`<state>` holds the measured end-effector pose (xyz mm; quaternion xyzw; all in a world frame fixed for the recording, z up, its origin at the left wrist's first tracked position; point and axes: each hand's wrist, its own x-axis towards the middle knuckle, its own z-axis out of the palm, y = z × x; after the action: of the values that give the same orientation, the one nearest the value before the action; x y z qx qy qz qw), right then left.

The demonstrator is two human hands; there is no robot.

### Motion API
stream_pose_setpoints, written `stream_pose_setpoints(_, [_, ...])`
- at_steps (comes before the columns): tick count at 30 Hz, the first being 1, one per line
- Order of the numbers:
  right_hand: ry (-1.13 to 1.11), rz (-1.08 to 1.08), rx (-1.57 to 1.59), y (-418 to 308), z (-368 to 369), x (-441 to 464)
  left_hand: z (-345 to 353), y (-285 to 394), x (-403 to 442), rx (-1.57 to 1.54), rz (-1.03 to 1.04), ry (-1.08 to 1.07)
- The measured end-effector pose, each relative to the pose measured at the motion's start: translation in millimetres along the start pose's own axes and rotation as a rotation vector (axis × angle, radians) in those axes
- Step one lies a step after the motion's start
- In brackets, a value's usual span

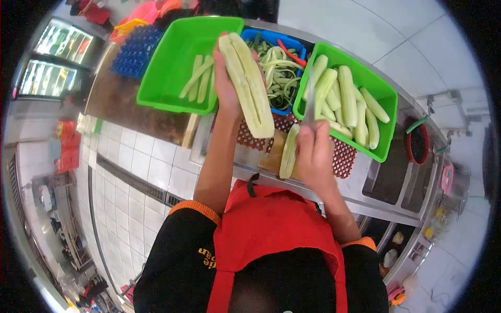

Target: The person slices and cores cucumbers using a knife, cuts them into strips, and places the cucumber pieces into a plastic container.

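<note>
A long peeled cucumber half, cut face up with a groove down its middle, rests in my left hand, whose fingers wrap round it from beneath. My right hand is closed on the handle of a knife, its blade pointing up and away. Just left of that hand, another peeled piece lies on a cutting board. The left green basin holds several cut strips. Several whole peeled cucumbers fill the right green basin.
Between the green basins stands a blue crate of peelings with a red-handled tool. Blue trays sit at the far left. A red bucket is at the right, beside the sink.
</note>
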<state>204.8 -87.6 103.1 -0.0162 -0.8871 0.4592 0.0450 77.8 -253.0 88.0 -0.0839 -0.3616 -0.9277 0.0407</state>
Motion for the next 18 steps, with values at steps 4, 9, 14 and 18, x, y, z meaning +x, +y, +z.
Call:
stream_pose_setpoints(4, [0.183, -0.281, -0.031, -27.7, 18.0, -18.9, 4.2, 1.8, 37.9, 0.004, -0.038, 0.079])
stream_pose_setpoints(9, [0.169, -0.241, -0.046, -37.9, 27.8, -24.2, 19.4, 19.3, 58.2, 0.009, 0.032, 0.077])
stream_pose_setpoints(14, [0.172, -0.25, -0.027, -35.6, 34.0, -23.3, 28.7, 31.6, 58.9, -0.008, 0.07, 0.002])
stream_pose_setpoints(18, [0.2, -0.305, -0.125, -31.9, 40.7, -23.8, 41.2, 43.7, 49.0, -0.089, 0.058, -0.007])
